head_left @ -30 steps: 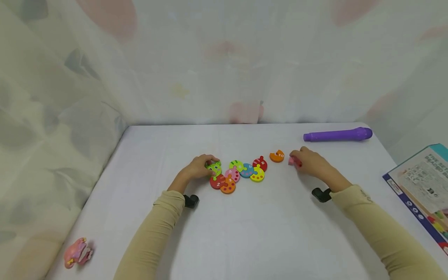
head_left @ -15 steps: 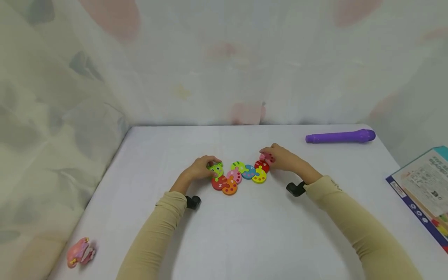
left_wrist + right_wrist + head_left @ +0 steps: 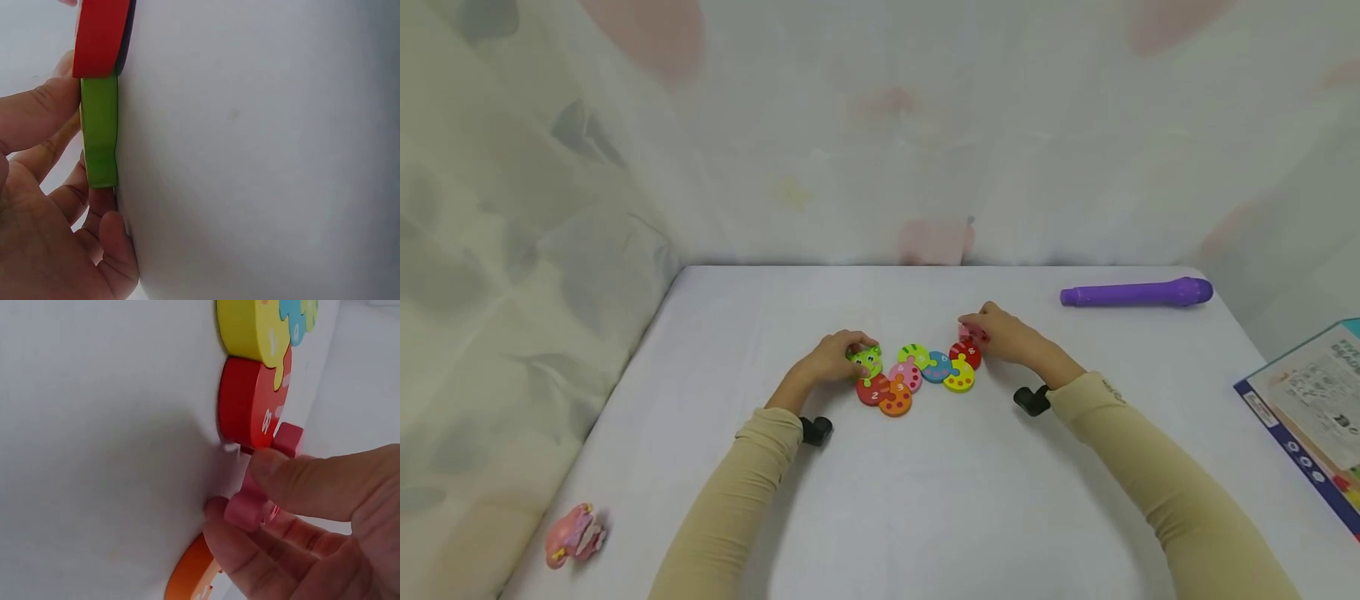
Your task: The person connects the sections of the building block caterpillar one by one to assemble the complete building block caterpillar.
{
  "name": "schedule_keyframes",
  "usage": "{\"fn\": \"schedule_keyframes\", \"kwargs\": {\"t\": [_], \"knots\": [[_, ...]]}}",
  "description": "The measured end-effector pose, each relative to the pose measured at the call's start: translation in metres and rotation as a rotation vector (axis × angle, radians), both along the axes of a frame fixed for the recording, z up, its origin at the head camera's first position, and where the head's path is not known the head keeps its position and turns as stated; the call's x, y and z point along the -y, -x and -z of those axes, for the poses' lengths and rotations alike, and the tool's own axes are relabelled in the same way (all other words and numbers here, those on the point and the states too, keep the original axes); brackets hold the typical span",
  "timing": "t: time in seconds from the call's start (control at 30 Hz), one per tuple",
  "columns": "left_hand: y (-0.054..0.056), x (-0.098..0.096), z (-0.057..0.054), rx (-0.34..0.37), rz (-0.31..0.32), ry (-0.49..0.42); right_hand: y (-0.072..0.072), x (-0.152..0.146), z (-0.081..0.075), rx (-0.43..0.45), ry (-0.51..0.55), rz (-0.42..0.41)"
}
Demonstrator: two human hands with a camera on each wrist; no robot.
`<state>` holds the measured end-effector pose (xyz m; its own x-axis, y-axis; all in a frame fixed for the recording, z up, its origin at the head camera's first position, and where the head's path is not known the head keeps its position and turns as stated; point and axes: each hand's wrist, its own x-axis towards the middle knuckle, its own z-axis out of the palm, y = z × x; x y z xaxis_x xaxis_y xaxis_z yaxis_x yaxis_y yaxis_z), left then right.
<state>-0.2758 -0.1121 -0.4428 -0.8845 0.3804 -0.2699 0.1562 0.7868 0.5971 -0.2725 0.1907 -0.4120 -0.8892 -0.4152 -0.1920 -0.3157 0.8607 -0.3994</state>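
A row of joined number puzzle pieces, forming a caterpillar, lies on the white table. My left hand [image 3: 832, 358] holds the green face piece [image 3: 869, 362] at the row's left end, its thumb on the piece in the left wrist view. Red piece 2 [image 3: 871, 390] adjoins it. In my right hand [image 3: 1009, 335], thumb and fingers pinch a pink puzzle piece [image 3: 245, 509], slightly raised above the table beside red piece 8 [image 3: 247, 403]. Whether those two touch is unclear. An orange piece [image 3: 189, 569] shows beyond my fingers in the right wrist view; the hand hides it from the head view.
A purple microphone-shaped toy [image 3: 1135, 293] lies at the back right. A printed box [image 3: 1307, 417] sits at the right edge, and a small pink toy figure [image 3: 575, 536] at the front left. Patterned curtains [image 3: 820, 142] hang behind the table and at its left.
My right hand has carried the pink piece leftward, from beside the orange piece to red piece 8. The orange piece has gone out of sight behind that hand. My left hand stays on the green piece.
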Motion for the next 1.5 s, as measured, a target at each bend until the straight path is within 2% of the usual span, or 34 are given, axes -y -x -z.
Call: {"fn": "schedule_keyframes", "kwargs": {"t": [0.23,0.53,0.7,0.83,1.03,1.17,1.23,1.33,1.5], "knots": [[0.000,0.000,-0.001,-0.001,0.005,-0.010,0.003,0.003,-0.004,-0.026,-0.083,-0.035],[0.001,-0.001,0.000,0.009,0.014,-0.020,0.007,0.005,-0.003,-0.033,-0.180,-0.134],[0.002,-0.003,0.003,0.002,0.023,-0.009,0.006,0.001,-0.003,-0.027,-0.215,-0.142],[0.003,-0.003,0.003,-0.006,0.034,-0.005,0.005,-0.007,-0.003,-0.049,-0.196,-0.055],[0.005,-0.004,0.000,-0.002,0.024,-0.003,0.008,-0.028,-0.001,-0.102,-0.190,0.211],[0.005,-0.003,0.000,-0.001,0.025,-0.002,0.010,-0.035,0.003,-0.054,-0.218,0.391],[0.005,-0.002,0.000,0.002,0.021,0.000,0.012,-0.034,0.007,-0.014,-0.231,0.449],[0.006,-0.001,0.002,0.003,0.014,0.004,0.017,-0.028,0.009,0.030,-0.260,0.486],[0.006,-0.001,0.004,-0.001,0.008,-0.003,0.022,-0.017,0.011,0.046,-0.311,0.481]]}}
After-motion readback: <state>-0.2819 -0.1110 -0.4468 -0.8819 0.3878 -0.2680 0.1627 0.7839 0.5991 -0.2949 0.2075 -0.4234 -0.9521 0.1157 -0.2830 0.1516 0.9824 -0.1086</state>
